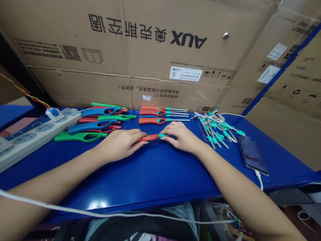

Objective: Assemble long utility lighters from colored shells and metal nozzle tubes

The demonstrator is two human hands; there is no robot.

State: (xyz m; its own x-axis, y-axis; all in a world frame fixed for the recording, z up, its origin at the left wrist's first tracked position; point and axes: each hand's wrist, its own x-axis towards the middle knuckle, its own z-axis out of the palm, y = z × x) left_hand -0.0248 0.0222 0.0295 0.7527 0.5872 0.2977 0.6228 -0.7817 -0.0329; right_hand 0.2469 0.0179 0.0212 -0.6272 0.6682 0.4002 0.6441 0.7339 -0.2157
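Observation:
Pinched in my left hand (127, 142) is an orange lighter body (149, 137), the long-handled kind, held low over the blue table. My right hand (182, 137) closes around a metal lighter tube, mostly hidden by the fingers, whose teal collar (161, 135) meets the body's right end. How deep the collar sits I cannot tell. Behind the hands lie orange lighters (152, 121) with metal tubes attached. Left of them rests a group of blue, red and green lighter bodies (92, 126) without tubes. A loose pile of metal tubes with teal collars (216, 129) is right of my right hand.
A white power strip (36, 133) with plugs runs along the left. A phone (253, 156) with a white cable lies at the right. Another white cable (106, 214) crosses in front of me. Cardboard walls (143, 58) border the back and right of the blue table (143, 179).

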